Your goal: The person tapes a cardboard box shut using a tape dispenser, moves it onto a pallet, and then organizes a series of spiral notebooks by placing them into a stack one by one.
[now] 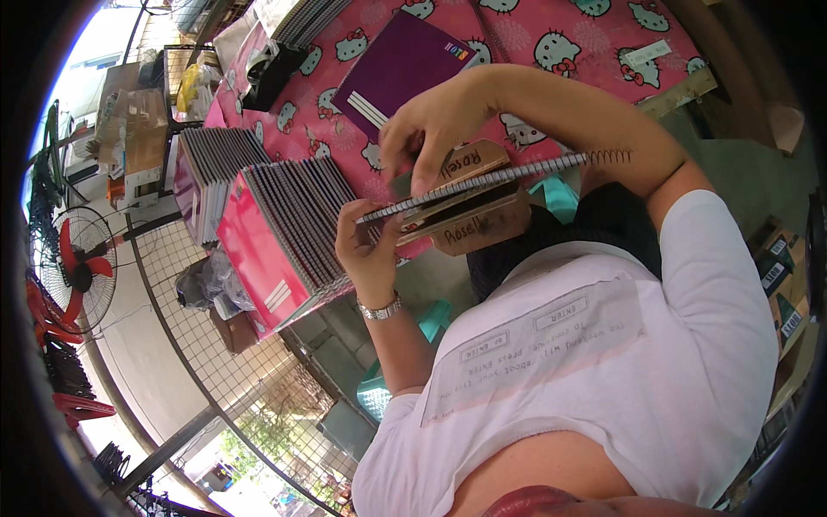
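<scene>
A spiral notebook is seen edge-on in front of my body, its wire coil sticking out past the right end. Wooden boards with handwriting lie on both sides of it: a far board and a near board. My left hand, with a metal watch at the wrist, pinches the notebook's left end between thumb and fingers. From the far side my right hand reaches over, its fingers curled down to the coiled edge. What lies between those fingers is hidden.
A purple notebook lies on the pink patterned tabletop. Stacks of spiral notebooks, one with a pink cover, stand at the left. Beyond them are a red-bladed fan and a wire mesh screen. A turquoise stool stands below.
</scene>
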Action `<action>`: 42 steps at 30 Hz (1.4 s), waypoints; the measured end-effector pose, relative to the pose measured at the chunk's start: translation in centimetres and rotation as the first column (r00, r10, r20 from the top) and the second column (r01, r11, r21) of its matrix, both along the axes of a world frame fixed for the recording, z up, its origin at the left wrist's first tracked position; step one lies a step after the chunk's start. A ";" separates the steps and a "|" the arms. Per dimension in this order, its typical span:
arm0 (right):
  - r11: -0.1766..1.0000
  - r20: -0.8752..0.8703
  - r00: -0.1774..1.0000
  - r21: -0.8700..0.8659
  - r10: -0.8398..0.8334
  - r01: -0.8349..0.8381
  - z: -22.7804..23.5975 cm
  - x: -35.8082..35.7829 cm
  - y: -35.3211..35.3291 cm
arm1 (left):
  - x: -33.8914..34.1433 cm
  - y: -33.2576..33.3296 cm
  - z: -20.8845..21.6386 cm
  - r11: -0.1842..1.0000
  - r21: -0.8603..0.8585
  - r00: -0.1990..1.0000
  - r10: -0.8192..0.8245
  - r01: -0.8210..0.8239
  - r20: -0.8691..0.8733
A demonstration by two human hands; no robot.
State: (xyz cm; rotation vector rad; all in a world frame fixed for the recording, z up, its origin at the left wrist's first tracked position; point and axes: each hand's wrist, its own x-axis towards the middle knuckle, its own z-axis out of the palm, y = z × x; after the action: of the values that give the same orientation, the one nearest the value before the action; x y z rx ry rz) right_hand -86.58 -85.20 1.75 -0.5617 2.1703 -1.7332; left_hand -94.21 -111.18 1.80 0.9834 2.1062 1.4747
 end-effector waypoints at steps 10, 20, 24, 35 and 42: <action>-0.364 -0.859 0.315 0.467 -0.404 0.806 -15.5 17.0 11.6 | -2.2 -0.5 -2.2 0.997 0.054 0.967 -0.047 0.063 -0.249; -0.060 -0.510 0.212 0.466 -0.834 0.883 -15.1 20.7 1.3 | -0.6 0.4 -0.8 0.998 0.036 0.998 0.047 -0.045 -0.043; -0.237 -0.746 0.117 0.350 -0.656 0.906 -12.7 18.7 0.3 | 0.0 -0.1 -1.6 0.991 0.060 0.992 0.119 -0.117 -0.033; -0.209 -0.646 0.359 0.633 -0.674 0.745 -13.6 19.9 -2.6 | 1.1 0.2 -1.1 0.969 0.201 0.987 0.127 -0.144 0.098; -0.293 -0.174 -0.353 -0.296 -0.919 0.909 -7.2 20.5 -4.4 | 0.9 -0.3 -1.1 0.966 0.230 0.980 0.079 -0.121 0.183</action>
State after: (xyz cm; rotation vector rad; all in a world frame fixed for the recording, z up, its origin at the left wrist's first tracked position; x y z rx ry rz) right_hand -66.05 -89.65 -5.48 1.9650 3.0539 -2.2387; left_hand -93.36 -111.52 0.75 0.8057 1.9116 1.8300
